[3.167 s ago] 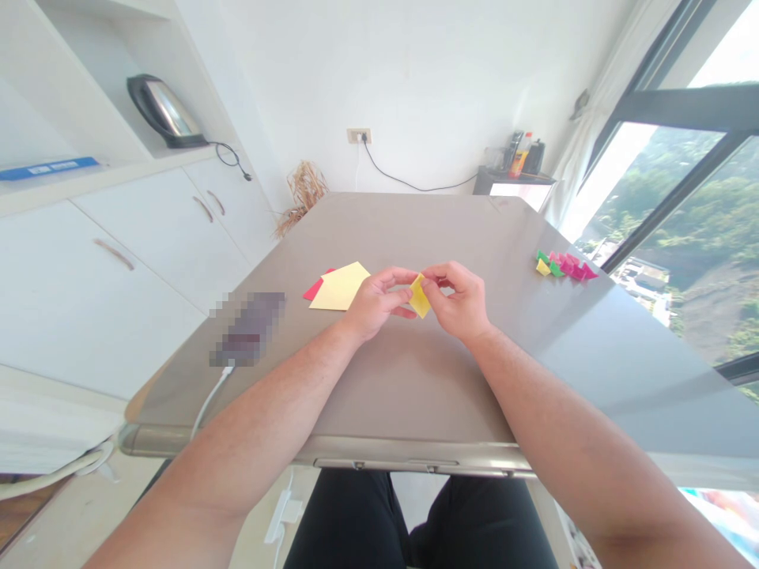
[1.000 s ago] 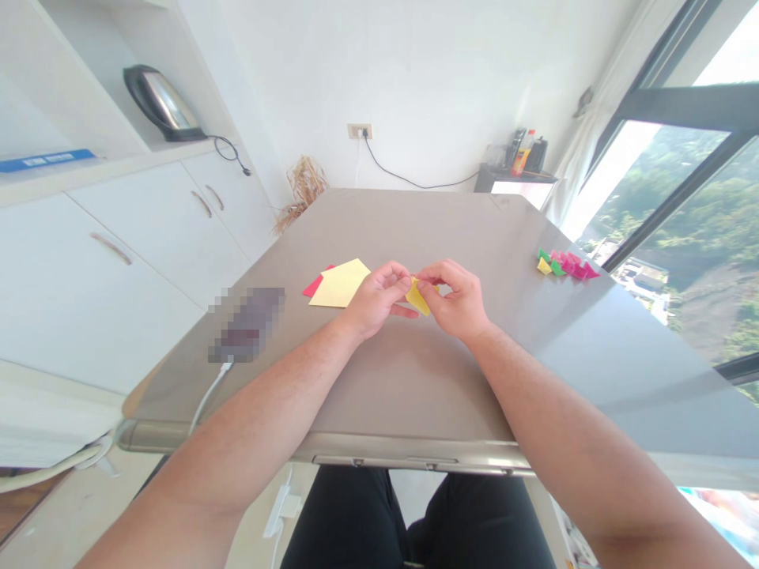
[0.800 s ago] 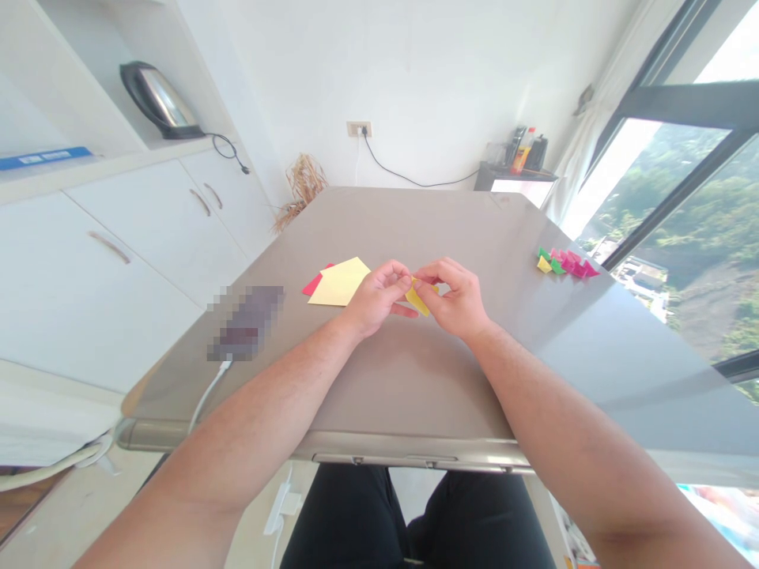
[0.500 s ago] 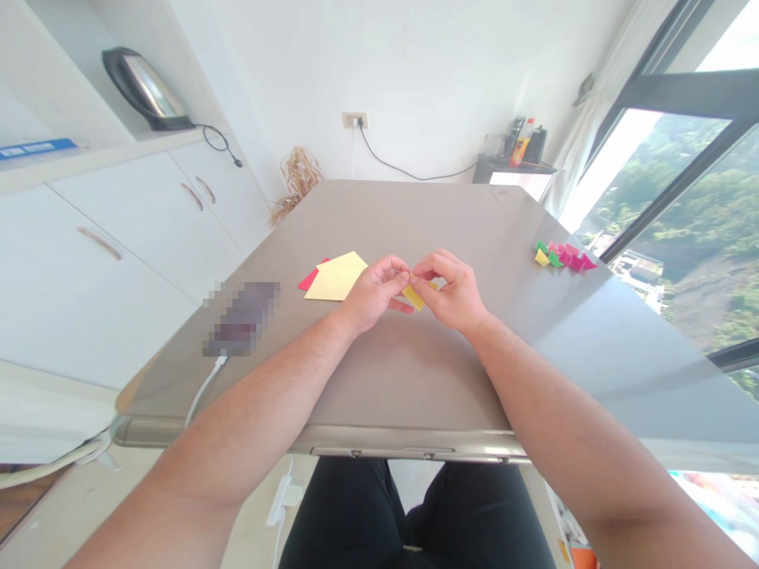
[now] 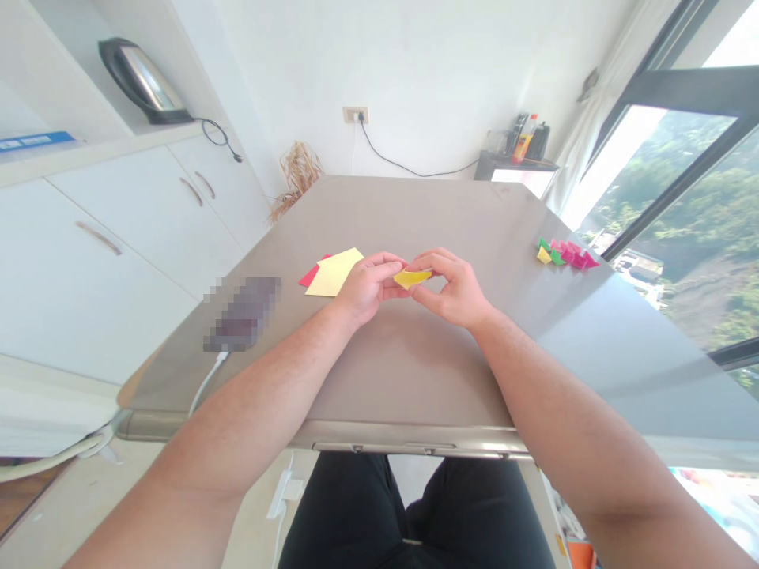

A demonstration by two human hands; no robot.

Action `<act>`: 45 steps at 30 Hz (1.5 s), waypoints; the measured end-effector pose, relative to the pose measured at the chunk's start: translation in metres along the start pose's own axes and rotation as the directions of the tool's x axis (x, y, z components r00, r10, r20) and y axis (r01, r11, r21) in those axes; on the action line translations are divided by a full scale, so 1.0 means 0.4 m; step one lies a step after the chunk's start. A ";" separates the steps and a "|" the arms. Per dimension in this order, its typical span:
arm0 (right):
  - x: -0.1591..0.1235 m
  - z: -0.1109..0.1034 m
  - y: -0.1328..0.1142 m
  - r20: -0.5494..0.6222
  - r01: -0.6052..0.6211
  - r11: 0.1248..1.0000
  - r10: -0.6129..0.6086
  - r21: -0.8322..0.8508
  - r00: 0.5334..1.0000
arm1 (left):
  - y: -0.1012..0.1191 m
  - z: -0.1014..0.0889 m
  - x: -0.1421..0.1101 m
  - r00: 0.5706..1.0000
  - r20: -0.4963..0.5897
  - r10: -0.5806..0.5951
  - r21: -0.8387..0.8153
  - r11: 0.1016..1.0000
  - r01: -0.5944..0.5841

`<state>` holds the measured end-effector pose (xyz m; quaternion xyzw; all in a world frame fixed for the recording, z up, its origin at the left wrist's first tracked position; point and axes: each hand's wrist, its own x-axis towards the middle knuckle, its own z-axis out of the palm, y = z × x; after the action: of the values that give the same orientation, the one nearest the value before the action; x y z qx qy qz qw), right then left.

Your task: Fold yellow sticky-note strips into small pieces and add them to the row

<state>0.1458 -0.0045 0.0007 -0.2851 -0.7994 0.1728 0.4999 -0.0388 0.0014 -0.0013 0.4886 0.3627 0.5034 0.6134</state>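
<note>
A small folded piece of yellow paper [image 5: 412,278] is held between both hands, just above the middle of the table. My left hand [image 5: 368,288] pinches its left end, thumb on top and the other fingers behind and below. On the right end, my right hand [image 5: 447,288] grips it between thumb and fingertips. Beside my left hand lie pale yellow sheets [image 5: 332,275], with a red sheet [image 5: 309,276] showing from under them. My left hand partly covers the pale sheets' right side.
Small folded paper pieces [image 5: 566,254] in pink, green and yellow stand in a cluster at the table's right. A blurred dark device [image 5: 243,314] with a white cable [image 5: 206,383] lies left. A kettle [image 5: 145,83] sits on the shelf; a window flanks the table's right.
The yellow paper has been turned from a downward-pointing position to a flatter, wider one between my hands. My fingers have shifted their hold on it. The view has tilted slightly.
</note>
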 end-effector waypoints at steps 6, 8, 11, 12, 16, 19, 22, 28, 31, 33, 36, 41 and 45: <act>0.001 -0.003 0.007 -0.018 -0.044 0.999 0.044 0.009 0.999 | 0.002 -0.002 0.002 1.000 0.008 -0.001 -0.060 0.998 0.002; 0.000 -0.001 0.011 -0.063 -0.085 0.996 0.085 0.005 0.994 | 0.002 0.004 0.000 1.000 0.014 0.007 -0.046 0.999 -0.007; -0.001 0.004 0.016 -0.128 -0.141 0.990 0.140 -0.003 0.982 | 0.003 0.015 -0.004 1.000 0.007 0.006 0.012 1.000 -0.007; -0.001 0.005 0.017 -0.142 -0.144 0.990 0.141 -0.008 0.980 | 0.003 0.019 -0.005 1.000 -0.003 0.003 0.026 1.000 -0.003; -0.001 0.006 0.020 -0.156 -0.091 0.995 0.082 -0.049 0.984 | 0.003 0.021 -0.003 0.999 -0.043 -0.004 0.031 0.999 0.006; 0.000 0.004 0.023 -0.138 -0.113 0.991 0.102 -0.068 0.985 | 0.002 0.016 0.000 0.999 -0.047 0.006 0.032 0.999 -0.005; 0.003 -0.001 0.028 -0.153 -0.219 0.974 0.207 -0.063 0.966 | 0.002 0.010 0.000 0.999 -0.007 0.051 0.051 0.997 -0.050; 0.003 -0.016 0.031 -0.084 -0.349 0.937 0.345 -0.035 0.935 | 0.000 0.004 -0.006 0.981 0.070 0.179 0.210 0.959 -0.190; 0.001 -0.020 0.030 -0.048 -0.395 0.918 0.393 -0.041 0.918 | -0.006 0.004 -0.006 0.976 0.078 0.202 0.311 0.925 -0.216; 0.000 -0.021 0.029 -0.054 -0.397 0.917 0.394 -0.049 0.917 | -0.009 0.004 -0.005 0.976 0.058 0.211 0.363 0.906 -0.218; -0.001 -0.022 0.027 -0.058 -0.393 0.918 0.390 -0.060 0.919 | -0.009 0.001 -0.003 0.971 0.025 0.237 0.426 0.876 -0.225; -0.002 -0.022 0.023 -0.036 -0.394 0.917 0.392 -0.069 0.919 | 0.004 -0.007 -0.003 0.964 -0.010 0.266 0.496 0.838 -0.226; -0.001 -0.020 0.019 -0.022 -0.398 0.915 0.397 -0.070 0.918 | 0.012 -0.012 -0.003 0.969 -0.048 0.241 0.538 0.824 -0.178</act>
<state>0.1553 0.0010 -0.0005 -0.4601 -0.7288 0.2403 0.4466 -0.0447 0.0014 0.0020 0.6461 0.4656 0.4750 0.3743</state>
